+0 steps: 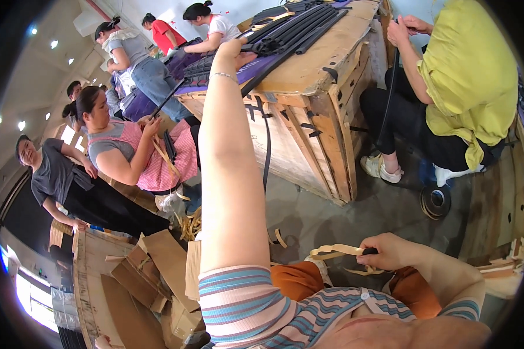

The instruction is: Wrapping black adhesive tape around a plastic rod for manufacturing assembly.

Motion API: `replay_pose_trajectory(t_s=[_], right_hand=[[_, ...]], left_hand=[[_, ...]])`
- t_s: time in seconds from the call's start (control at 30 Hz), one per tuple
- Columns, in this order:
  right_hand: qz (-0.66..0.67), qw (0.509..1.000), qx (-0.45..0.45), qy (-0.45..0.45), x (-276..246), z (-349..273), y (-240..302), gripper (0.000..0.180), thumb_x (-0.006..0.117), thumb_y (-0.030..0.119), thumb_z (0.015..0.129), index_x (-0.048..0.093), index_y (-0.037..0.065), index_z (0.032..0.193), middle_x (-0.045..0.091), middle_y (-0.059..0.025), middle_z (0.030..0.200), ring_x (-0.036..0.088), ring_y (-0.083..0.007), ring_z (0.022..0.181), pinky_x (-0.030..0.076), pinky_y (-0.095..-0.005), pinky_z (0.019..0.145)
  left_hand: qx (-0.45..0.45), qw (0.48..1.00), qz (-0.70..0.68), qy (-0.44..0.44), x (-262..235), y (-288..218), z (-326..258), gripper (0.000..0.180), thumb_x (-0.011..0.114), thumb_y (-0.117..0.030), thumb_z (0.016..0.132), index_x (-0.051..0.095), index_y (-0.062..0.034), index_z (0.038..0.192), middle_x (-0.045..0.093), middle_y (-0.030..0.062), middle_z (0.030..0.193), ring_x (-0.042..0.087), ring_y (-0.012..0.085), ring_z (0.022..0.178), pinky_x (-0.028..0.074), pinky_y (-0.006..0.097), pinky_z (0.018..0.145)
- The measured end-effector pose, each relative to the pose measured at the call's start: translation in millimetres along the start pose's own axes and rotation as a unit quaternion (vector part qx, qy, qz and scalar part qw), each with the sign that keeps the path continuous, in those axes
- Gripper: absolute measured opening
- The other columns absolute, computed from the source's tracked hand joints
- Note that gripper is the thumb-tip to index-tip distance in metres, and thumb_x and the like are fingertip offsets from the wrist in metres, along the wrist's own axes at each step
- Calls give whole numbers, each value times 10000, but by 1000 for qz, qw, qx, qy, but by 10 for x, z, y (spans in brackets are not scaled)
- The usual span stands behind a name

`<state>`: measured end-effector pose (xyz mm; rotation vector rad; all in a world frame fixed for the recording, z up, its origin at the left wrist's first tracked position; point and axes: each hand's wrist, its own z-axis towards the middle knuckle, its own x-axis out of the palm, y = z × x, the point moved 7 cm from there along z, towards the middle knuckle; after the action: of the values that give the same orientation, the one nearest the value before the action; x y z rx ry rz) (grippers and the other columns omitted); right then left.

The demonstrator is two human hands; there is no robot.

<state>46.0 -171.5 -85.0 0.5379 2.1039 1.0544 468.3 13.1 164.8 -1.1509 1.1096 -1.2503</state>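
I see a workshop floor: a rough wooden crate (308, 116) serving as a counter, black rubber strips (297, 29) piled on top, cardboard scraps (151, 273) on concrete, several workers (128, 145) seated around handling strips.

Wearer's top (256, 302): short-sleeved knit w/ horizontal stripes in teal-blue, salmon pink & white, sleeves ending above the elbow, ribbed look to the fabric, small white button (365, 295) at the chest. Orange trousers (297, 279) show below the shirt on both legs; forearms bare. Left hand (230, 49) has a thin beaded silver-looking bracelet (224, 75) at the wrist; right hand (390, 251) w/o any jewellery visible, no gloves on either.
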Motion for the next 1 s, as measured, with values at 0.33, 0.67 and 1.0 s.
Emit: replay_pose_trajectory(t_s=[0.33, 0.67, 1.0], right_hand=[[-20, 999, -1, -35, -20, -235, 39, 310, 604, 307, 804, 605, 29, 943, 615, -177, 788, 596, -317, 766, 455, -372, 669], [-25, 982, -51, -182, 26, -379, 26, 332, 570, 285, 823, 550, -26, 938, 604, -183, 868, 586, -301, 825, 454, -357, 688], [48, 962, -150, -222, -96, -468, 146, 183, 576, 150, 836, 517, 15, 728, 463, -24, 548, 408, -89, 510, 344, -270, 471]], left_hand=[[76, 743, 652, 127, 92, 38, -1126, 558, 577, -430, 747, 584, 108, 894, 613, 223, 773, 624, 297, 655, 486, 374, 645], [195, 807, 555, 45, -569, 35, -1936, 301, 559, -258, 789, 560, 39, 741, 542, 80, 561, 521, 158, 477, 405, 312, 437], [87, 953, -155, 247, -62, 477, -3617, 190, 471, -207, 908, 501, -21, 927, 415, -5, 597, 396, 89, 471, 317, 218, 429]])
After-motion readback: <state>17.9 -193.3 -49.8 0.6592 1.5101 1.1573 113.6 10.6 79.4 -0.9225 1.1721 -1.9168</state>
